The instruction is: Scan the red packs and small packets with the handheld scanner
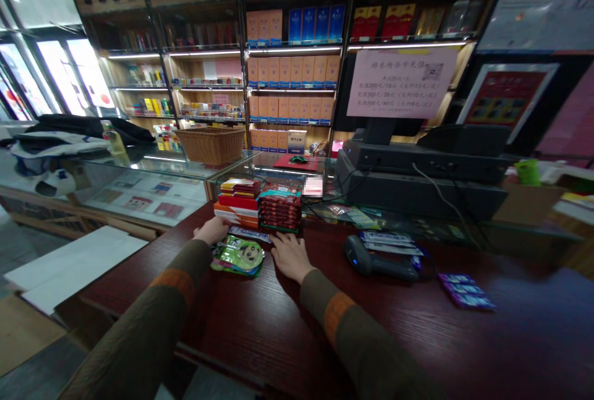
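Observation:
On the dark red counter [241, 326], my left hand [212, 231] touches the left end of a narrow blue-and-white strip packet [250, 235]. My right hand [290, 256] rests at its other end, fingers spread. Between my hands lie green packets with a panda picture [241, 255]. Just behind the strip stand a stack of red and orange boxes [237, 202] and a stack of dark red packets [281, 205]. The fingertips of my left hand are partly hidden beside the boxes.
A black barcode scanner [378, 262] lies right of my right hand, near blue-and-white packets [390, 243] and a purple packet [466, 292]. Behind are a monitor with a pink sign [401, 85], a wicker basket [211, 143] and a glass display case [153, 193].

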`<action>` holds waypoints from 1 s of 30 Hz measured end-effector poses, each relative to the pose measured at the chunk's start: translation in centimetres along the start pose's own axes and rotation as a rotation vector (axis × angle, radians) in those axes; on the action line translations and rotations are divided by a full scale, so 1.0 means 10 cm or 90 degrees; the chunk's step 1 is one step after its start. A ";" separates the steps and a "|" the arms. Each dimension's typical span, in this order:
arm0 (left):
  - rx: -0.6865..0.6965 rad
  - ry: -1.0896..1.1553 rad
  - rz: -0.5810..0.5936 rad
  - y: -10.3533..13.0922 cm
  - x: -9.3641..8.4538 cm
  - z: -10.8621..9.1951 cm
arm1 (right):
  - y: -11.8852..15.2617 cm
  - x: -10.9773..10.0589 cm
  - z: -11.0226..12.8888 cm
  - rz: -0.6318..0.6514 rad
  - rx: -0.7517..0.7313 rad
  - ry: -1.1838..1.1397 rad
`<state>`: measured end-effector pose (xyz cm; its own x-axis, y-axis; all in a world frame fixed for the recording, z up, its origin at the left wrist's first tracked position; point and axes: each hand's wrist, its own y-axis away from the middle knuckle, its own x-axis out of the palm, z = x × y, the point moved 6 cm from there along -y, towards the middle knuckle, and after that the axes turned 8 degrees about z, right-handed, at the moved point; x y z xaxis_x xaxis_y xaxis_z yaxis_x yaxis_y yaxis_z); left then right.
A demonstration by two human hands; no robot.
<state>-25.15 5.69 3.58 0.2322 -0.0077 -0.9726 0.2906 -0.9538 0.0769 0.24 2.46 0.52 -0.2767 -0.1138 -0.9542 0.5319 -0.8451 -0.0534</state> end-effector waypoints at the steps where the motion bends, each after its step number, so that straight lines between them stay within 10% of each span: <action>1: -0.009 0.003 0.014 0.02 0.00 -0.01 | 0.01 0.00 -0.01 0.004 0.001 -0.004; 30: 0.115 -0.083 0.019 0.75 -0.19 -1.27 | 0.71 -0.59 -0.41 -0.039 -0.007 -0.043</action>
<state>-11.62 2.32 8.75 0.1128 -0.0647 -0.9915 0.1121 -0.9907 0.0774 8.91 -0.71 4.58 -0.3618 -0.0978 -0.9271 0.5207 -0.8461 -0.1140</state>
